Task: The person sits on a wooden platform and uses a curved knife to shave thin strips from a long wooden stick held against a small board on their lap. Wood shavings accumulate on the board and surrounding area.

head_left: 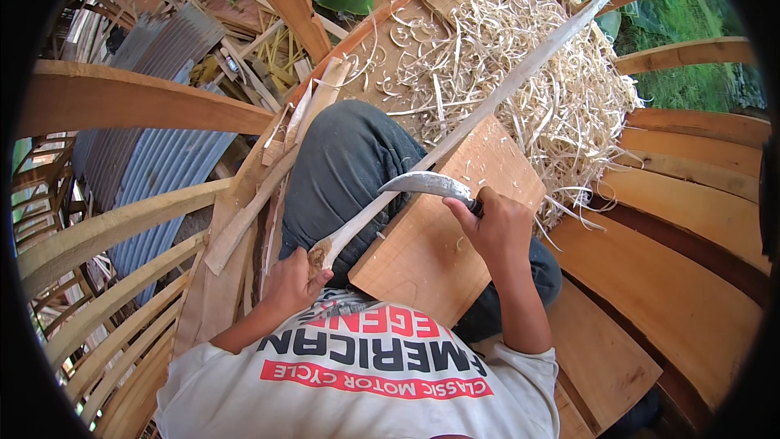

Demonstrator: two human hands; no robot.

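Observation:
A long pale wooden stick (504, 85) slants from near my lap up to the far right. My left hand (292, 280) is closed beside its thick, brownish near end. In my right hand (500, 228) is the dark handle of a curved knife (431, 184), its blade pointing left and lying across the stick from above; whether the edge touches the wood I cannot tell. Under the stick and the right hand, a flat wooden board (455, 232) rests at a tilt over my legs. A few small shavings lie on the board.
Curled wood shavings (520, 57) are heaped on the planks ahead and to the right. Curved wooden ribs (146, 97) rise at the left, with planks (666, 293) along the right side. Beyond the left ribs are corrugated metal sheets (166, 187) and scrap timber (268, 49).

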